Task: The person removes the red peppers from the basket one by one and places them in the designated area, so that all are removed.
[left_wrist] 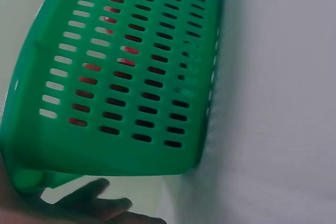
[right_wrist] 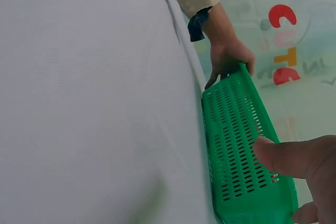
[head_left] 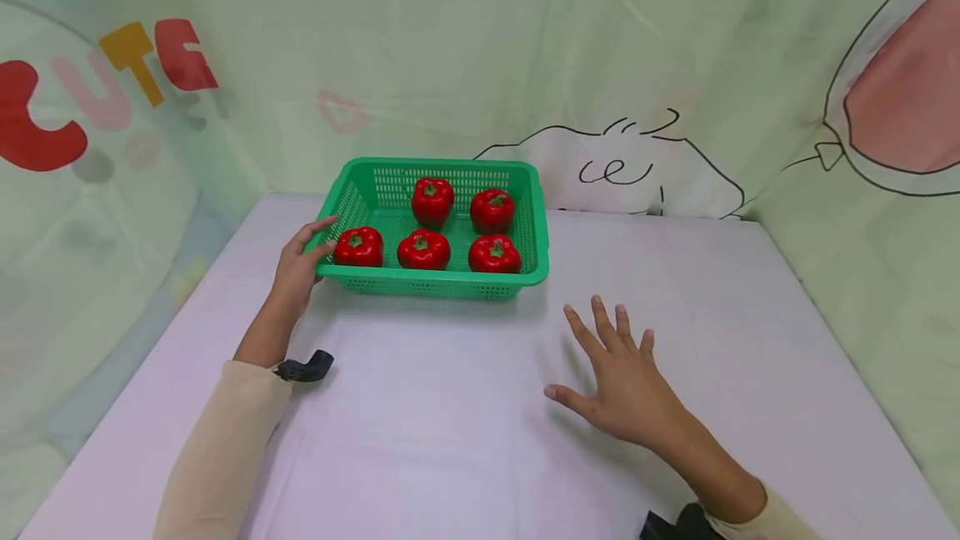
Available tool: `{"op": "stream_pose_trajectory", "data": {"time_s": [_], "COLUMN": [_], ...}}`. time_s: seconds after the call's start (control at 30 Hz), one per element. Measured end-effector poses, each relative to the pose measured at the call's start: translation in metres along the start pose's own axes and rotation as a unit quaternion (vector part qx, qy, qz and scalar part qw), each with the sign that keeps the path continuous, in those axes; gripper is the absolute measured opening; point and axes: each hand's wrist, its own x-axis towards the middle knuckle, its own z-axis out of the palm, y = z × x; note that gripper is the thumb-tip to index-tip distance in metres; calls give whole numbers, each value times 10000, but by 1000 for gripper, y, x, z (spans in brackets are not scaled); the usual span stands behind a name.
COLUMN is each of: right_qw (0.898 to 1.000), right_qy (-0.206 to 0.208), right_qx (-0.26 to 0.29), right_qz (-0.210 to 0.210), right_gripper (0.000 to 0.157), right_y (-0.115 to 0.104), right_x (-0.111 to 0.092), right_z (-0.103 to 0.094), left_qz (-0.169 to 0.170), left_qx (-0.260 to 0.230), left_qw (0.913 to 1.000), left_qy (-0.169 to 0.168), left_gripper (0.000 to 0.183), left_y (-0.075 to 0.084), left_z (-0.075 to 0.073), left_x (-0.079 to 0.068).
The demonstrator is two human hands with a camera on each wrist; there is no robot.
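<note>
A green plastic basket (head_left: 420, 283) with slotted walls stands at the back of the table, left of centre. Several glossy red bell peppers (head_left: 423, 252) sit inside it, green stems showing. My left hand (head_left: 297, 267) grips the basket's left end, the thumb at the rim; in the left wrist view, its other fingers (left_wrist: 100, 203) show beyond the end wall. To the right and nearer the front, my right hand (head_left: 626, 386) is held with fingers spread, apart from the basket and holding nothing. From the right wrist, its thumb (right_wrist: 286, 157) overlaps the view of the basket's side.
A pale cloth (head_left: 420, 423) covers the table. Behind it hangs a light green printed sheet (head_left: 450, 40), close to the basket's far side, with similar sheeting at both sides. Dark wrist straps (head_left: 306, 367) sit at the sleeve cuffs.
</note>
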Motion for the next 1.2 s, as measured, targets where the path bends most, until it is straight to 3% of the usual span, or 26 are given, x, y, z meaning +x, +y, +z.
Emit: {"op": "stream_pose_trajectory", "data": {"time_s": [0.17,0.33,0.43,0.57,0.7,0.83,0.97,1.2], "right_qw": [9997,9923,9860,9849,9794,9769,9801,9812], "right_qy": [22,652,778,186,-553,-781,-821,-711], "right_qx": [242,914,1135,1060,745,308,182,967], "right_qz": [-60,-525,-944,-1354,-1791,-1967,-1799,-1511], "right_gripper": [98,68,55,59,61,62,61,70], "right_y": [-5,-12,-11,-5,-3,-6,-8,-5], "right_x": [25,72,106,152,181,192,195,195], "right_z": [-6,-20,-27,-34,-35,-33,-33,-30], "left_qz": [221,381,465,596,657,796,924,955], "left_qx": [-461,-548,-355,-209,-207,-338,-368,-336], "left_qw": [9987,9976,9980,9978,9972,9960,9947,9943], "left_qy": [55,199,229,209,276,235,259,337], "left_gripper": [59,65,63,62,62,61,61,60], "left_y": [-8,-9,-11,-14,-14,-16,-15,-18], "left_z": [3,4,5,6,6,8,10,7], "left_x": [3,4,4,6,5,5,5,6]}}
